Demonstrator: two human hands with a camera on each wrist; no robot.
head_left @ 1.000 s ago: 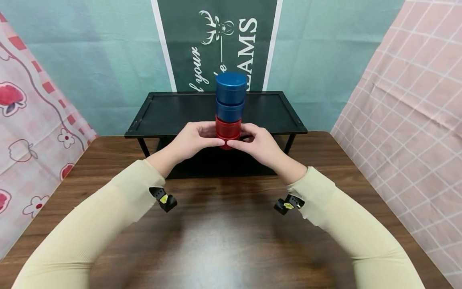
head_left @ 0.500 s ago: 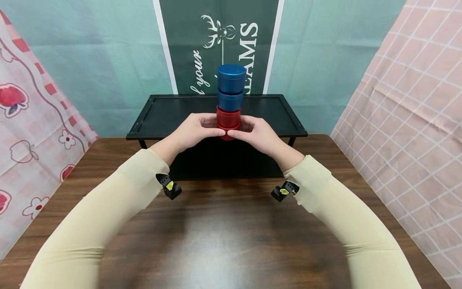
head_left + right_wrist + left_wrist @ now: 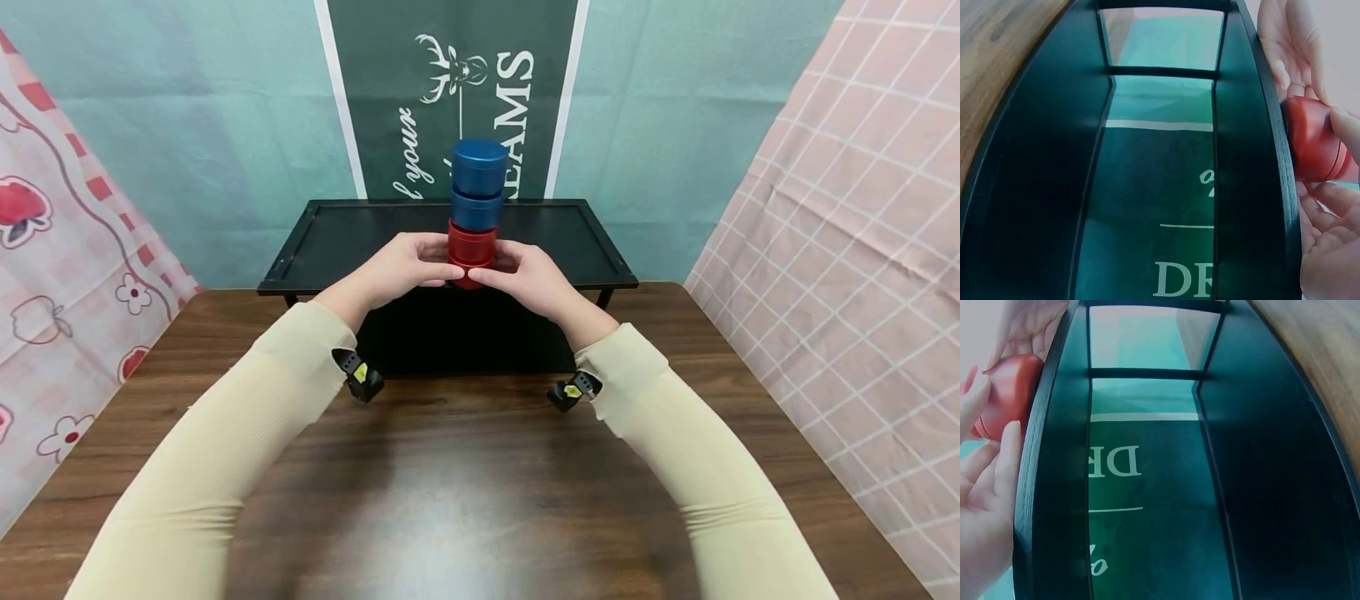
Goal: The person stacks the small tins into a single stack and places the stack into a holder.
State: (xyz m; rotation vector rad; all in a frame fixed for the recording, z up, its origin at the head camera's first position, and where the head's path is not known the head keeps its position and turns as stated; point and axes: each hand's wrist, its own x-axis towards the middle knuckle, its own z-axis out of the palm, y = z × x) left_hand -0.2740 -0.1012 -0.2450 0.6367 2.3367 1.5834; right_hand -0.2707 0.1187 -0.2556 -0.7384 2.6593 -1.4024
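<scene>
In the head view, a blue lidded canister stands upright on a red canister, making one tall stack. My left hand holds the red canister from the left, and my right hand holds it from the right. Both thumbs lie across its front near the bottom, almost tip to tip. The stack overlaps the front edge of a black two-tier shelf. Both wrist views show the red canister close by the shelf's top board, between the fingers; the blue one is out of sight there.
The shelf stands at the back of a brown wooden table, its lower board below the hands. Behind it hangs a green cloth with white lettering. A patterned curtain borders the left side, a pink checked one the right.
Both hands have lifted the stack from lower at the shelf's front to about the top board's height. During the last half second it has hardly moved. The grip looks the same.
</scene>
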